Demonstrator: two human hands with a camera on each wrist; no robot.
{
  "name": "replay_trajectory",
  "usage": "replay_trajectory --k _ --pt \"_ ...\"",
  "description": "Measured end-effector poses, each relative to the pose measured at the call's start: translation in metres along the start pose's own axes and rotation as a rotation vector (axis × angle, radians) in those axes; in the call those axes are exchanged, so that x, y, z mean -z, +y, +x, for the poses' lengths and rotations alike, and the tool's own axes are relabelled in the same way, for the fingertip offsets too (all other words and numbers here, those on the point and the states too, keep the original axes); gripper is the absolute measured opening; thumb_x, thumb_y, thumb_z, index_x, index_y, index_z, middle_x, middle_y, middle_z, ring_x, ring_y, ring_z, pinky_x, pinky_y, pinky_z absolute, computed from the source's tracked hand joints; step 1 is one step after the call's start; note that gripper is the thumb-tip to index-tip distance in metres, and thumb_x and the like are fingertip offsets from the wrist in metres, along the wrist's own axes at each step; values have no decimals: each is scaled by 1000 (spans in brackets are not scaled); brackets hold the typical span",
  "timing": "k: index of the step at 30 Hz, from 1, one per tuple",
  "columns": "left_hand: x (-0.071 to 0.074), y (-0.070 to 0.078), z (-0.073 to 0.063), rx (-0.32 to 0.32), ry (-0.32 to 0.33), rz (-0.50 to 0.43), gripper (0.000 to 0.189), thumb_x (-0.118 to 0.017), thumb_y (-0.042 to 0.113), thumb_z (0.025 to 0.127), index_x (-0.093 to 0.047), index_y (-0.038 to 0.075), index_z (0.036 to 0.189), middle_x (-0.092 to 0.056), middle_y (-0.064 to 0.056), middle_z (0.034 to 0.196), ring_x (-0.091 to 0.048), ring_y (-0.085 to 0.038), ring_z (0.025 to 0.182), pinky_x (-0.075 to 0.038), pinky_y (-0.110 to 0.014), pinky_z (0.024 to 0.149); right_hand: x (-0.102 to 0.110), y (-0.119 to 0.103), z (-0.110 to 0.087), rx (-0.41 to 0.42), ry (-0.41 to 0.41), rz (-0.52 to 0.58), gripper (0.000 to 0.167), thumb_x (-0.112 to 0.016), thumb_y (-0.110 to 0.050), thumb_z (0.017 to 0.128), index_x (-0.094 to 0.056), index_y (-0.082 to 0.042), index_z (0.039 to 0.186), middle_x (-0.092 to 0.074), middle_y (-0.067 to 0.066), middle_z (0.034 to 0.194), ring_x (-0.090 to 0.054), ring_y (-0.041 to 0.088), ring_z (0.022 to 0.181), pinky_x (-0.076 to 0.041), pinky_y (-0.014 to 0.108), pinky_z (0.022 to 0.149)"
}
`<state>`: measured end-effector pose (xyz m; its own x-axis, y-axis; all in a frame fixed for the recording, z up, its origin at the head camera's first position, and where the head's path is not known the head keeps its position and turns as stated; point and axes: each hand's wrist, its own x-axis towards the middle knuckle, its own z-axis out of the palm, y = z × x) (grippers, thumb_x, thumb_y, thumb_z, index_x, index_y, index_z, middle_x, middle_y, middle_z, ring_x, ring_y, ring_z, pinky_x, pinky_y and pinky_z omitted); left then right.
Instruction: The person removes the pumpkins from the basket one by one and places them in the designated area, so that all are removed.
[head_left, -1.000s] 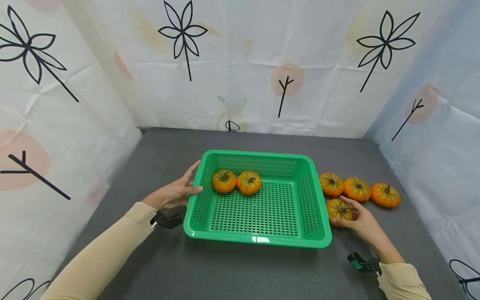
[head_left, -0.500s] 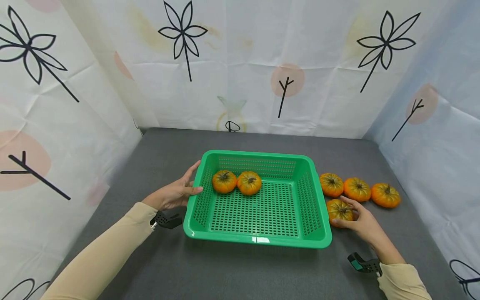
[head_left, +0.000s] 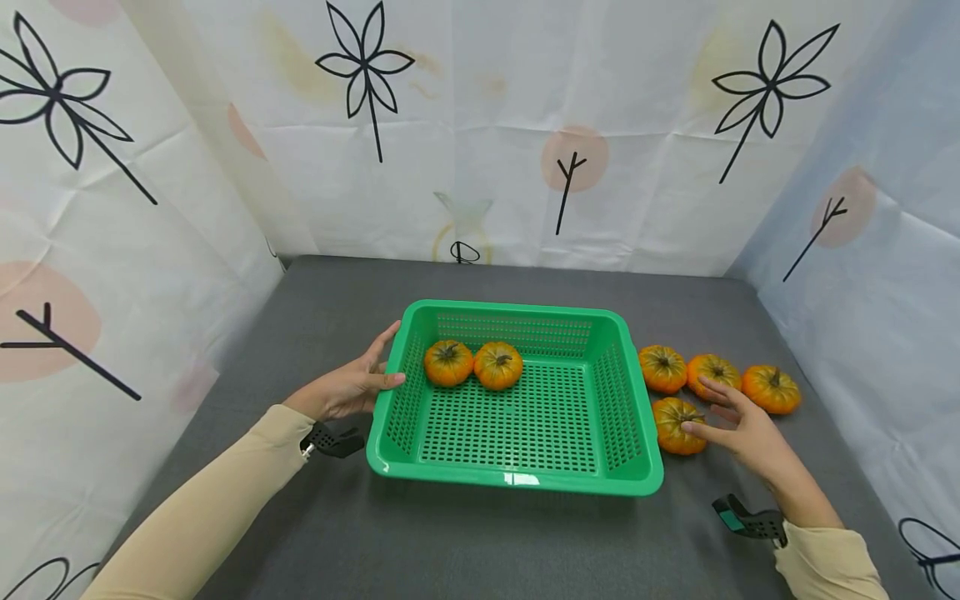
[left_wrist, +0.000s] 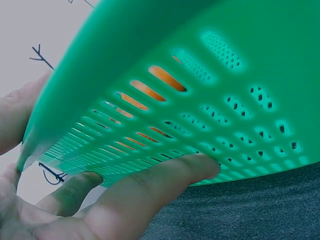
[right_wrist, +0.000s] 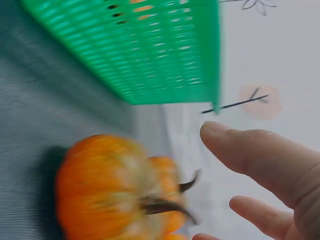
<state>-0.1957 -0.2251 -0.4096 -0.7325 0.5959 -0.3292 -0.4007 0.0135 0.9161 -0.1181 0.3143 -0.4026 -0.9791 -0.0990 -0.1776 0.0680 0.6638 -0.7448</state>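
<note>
Left hand (head_left: pixel 348 387) grips green plastic basket (head_left: pixel 510 481) by its left rim (head_left: pixel 383 410), two mini pumpkins (head_left: pixel 498 366) inside, four loose pumpkins (head_left: pixel 663 369) just right of it, likely firm, light, slick-skinned: take ribbed sides (right_wrist: pixel 90 190), not stem (right_wrist: pixel 166 205); right hand (head_left: pixel 744 427), fingers spread, holds nothing beside them.

No readable writing
Nothing legible in letters or numbers on the green basket (head_left: pixel 517 478), the orange pumpkins (head_left: pixel 498 366) or the dark wrist devices (head_left: pixel 336 440); the black marks (head_left: pixel 365 63) on the pale cloth (head_left: pixel 495 158) are drawings, not lettering
</note>
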Motion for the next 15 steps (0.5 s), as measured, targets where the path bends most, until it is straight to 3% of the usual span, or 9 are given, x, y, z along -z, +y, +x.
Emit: replay_trajectory --k 6,10,11,13,15 --pt "-1 1 0 6 7 -2 97 -55 7 99 14 54 147 0 -25 158 -39 -54 130 -48 -64 91 15 -24 -2 73 34 7 86 -67 -27 93 -13 -4 155 -20 35 152 -29 59 131 -38 69 95" --pt "-1 1 0 4 4 0 96 -55 7 99 13 55 147 0 -25 158 -39 -54 130 -48 -64 91 21 -42 -1 109 56 22 83 -66 -30 94 -14 -13 157 -18 26 157 -25 53 136 -34 70 97" --pt "-1 1 0 3 3 1 96 -55 7 99 13 55 147 0 -26 158 -40 -54 130 -48 -64 91 22 -47 -1 122 66 20 81 -65 -30 94 -16 -15 157 -19 23 158 -26 50 137 -36 64 102" --pt "-1 1 -1 3 3 1 97 -55 7 99 14 54 147 -1 -26 158 -40 -54 130 -48 -64 91 21 -56 0 157 87 22 78 -64 -30 94 -19 -19 156 -20 17 159 -29 45 138 -42 41 107" --pt "-1 1 -1 5 5 0 97 -55 7 99 14 54 147 -1 -26 158 -41 -53 129 -48 -64 91 19 -66 2 196 109 31 74 -64 -28 95 -22 -21 156 -23 13 159 -32 40 139 -44 18 102"
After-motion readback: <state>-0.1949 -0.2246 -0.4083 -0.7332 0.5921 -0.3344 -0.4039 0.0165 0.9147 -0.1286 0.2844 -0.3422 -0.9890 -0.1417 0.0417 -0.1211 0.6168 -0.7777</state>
